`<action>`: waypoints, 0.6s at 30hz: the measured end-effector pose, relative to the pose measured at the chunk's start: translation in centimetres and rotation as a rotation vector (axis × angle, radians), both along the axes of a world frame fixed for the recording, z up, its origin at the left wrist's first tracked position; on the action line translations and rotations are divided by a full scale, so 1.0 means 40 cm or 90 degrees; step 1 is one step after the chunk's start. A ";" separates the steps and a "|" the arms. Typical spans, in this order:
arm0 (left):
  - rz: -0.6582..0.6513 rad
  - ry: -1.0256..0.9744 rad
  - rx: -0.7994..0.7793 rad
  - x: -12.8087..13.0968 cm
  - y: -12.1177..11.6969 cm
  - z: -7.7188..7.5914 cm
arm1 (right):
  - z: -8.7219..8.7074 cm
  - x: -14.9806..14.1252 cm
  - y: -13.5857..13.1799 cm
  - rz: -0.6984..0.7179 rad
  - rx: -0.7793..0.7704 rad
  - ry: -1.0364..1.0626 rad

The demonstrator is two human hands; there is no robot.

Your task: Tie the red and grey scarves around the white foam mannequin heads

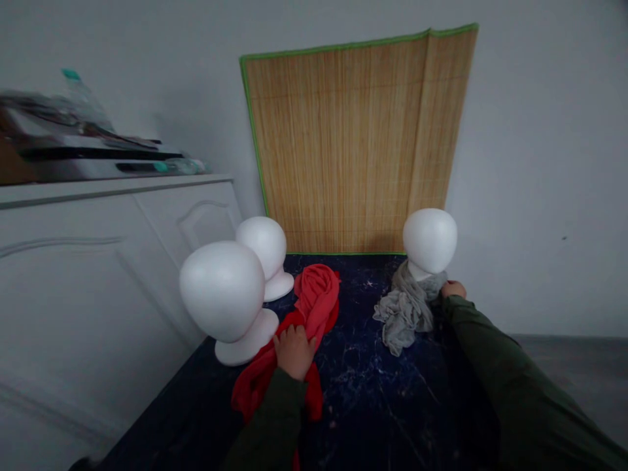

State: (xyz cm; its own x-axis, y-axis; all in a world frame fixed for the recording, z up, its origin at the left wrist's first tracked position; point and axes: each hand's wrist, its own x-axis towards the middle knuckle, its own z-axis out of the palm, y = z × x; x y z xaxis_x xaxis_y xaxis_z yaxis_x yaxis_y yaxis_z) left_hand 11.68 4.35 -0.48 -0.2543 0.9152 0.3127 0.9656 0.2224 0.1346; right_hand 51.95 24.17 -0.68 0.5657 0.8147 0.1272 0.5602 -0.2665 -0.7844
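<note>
Red scarf cloth [318, 297], lighter coral on top and deeper red beneath, lies bunched and trailing along the dark table. My left hand [295, 351] is closed over its middle, with fingertips partly sunk in the folds. At the right, a grey crinkled scarf [407, 313] is gathered round the base of a white mannequin head [430, 240]. My right hand [454, 288] holds the scarf's right side beside that base, fingers curled and partly hidden. Near my left hand stands a white mannequin head [223, 291], with another white head [263, 245] behind it.
The dark blue marbled table [363, 386] runs up to the wall. A bamboo mat [353, 144] with green edging hangs there. White cabinets [73, 281] border the left side, with a plastic bottle [83, 98] and other items on top.
</note>
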 end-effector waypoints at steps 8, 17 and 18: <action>-0.039 -0.074 0.100 0.007 -0.002 0.056 | 0.013 -0.042 -0.196 -0.030 0.131 0.085; -0.204 -0.178 0.245 0.098 -0.082 0.132 | 0.028 -0.394 -0.459 0.599 -0.160 0.476; -0.259 -0.167 0.233 0.118 -0.103 0.139 | 0.043 -0.431 -0.462 0.679 -0.261 0.566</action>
State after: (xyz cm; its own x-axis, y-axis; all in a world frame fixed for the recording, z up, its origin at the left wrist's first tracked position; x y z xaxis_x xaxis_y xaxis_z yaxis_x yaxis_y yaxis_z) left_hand 16.41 0.23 5.10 -0.0177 0.7996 0.6002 0.8872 -0.2642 0.3782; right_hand 34.72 5.69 1.05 -0.5567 0.7831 -0.2773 0.0086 -0.3283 -0.9445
